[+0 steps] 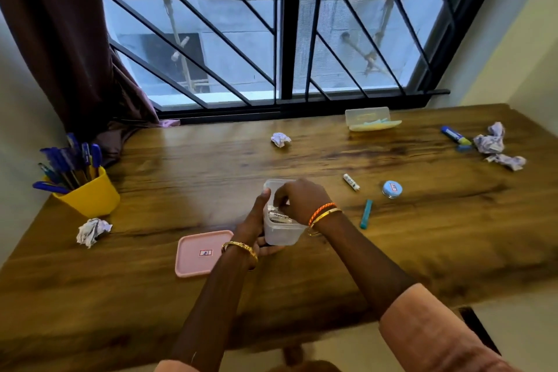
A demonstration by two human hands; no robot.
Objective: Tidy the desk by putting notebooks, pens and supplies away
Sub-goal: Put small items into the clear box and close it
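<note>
Mostly unreadable, white packets' print (pixel 279 216) inside clear tub (pixel 282 234), left hand (pixel 256 220) gripping.

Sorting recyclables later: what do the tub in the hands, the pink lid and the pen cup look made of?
Tub: likely translucent frosted plastic; its contents show dimly through the wall. Pink lid: seemingly matte opaque plastic with moulded rounded corners. Yellow pen cup: probably smooth glossy opaque plastic.

A dark curtain (pixel 69 48) hangs left of the barred window (pixel 283 27); scaffolding poles (pixel 181 39) show outside against a grey wall.
</note>
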